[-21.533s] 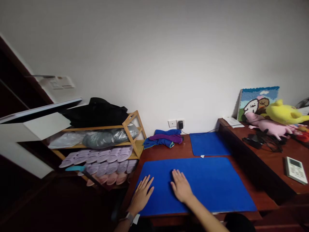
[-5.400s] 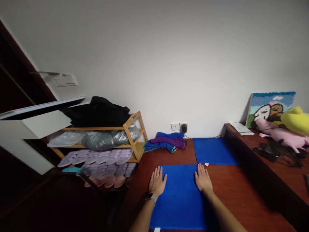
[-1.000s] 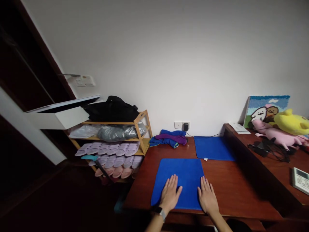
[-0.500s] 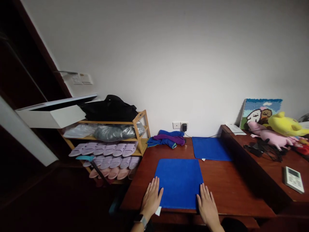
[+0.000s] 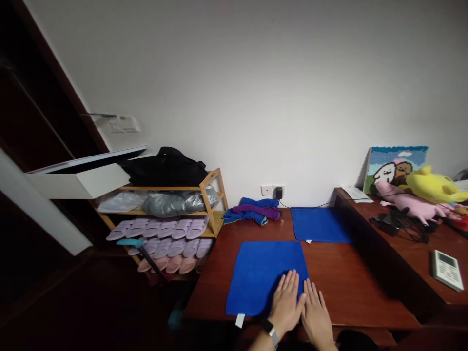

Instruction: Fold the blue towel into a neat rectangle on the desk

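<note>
A folded blue towel (image 5: 261, 273) lies flat on the dark wooden table (image 5: 347, 287), near its front edge, with a white tag at its near left corner. My left hand (image 5: 287, 304), with a watch on the wrist, lies flat and open on the towel's near right corner. My right hand (image 5: 316, 317) lies flat and open right beside it, on the table at the towel's right edge. The two hands touch side by side.
A second folded blue towel (image 5: 320, 224) lies farther back, and a heap of blue and purple cloths (image 5: 254, 209) sits by the wall socket. A wooden rack of slippers (image 5: 170, 234) stands at the left. The raised shelf on the right holds plush toys (image 5: 420, 190), cables and a remote (image 5: 446, 268).
My left hand has slid right across the towel from its left edge to its right corner, next to my right hand. The towel, earlier spread wide, is now folded small.
</note>
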Tool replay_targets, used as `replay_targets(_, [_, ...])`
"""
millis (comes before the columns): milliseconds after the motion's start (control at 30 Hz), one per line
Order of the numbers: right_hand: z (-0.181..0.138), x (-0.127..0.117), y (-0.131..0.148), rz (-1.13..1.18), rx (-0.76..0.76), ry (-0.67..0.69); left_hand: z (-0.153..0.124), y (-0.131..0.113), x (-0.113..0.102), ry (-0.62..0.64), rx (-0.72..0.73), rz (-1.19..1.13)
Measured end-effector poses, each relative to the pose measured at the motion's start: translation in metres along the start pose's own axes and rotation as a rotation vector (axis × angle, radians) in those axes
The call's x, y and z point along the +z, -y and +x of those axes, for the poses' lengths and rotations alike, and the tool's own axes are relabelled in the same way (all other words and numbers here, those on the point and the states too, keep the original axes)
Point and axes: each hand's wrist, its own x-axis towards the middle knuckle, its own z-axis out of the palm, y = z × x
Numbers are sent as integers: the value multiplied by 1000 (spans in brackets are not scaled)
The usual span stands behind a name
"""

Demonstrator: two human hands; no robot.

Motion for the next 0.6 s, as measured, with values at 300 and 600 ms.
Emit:
replay_targets(300, [3, 12, -3, 1, 12, -105, -43, 88, -7, 96, -276, 88])
replay_targets(600, [5, 9, -2, -15, 49, -78, -110, 182, -20, -23, -452, 225])
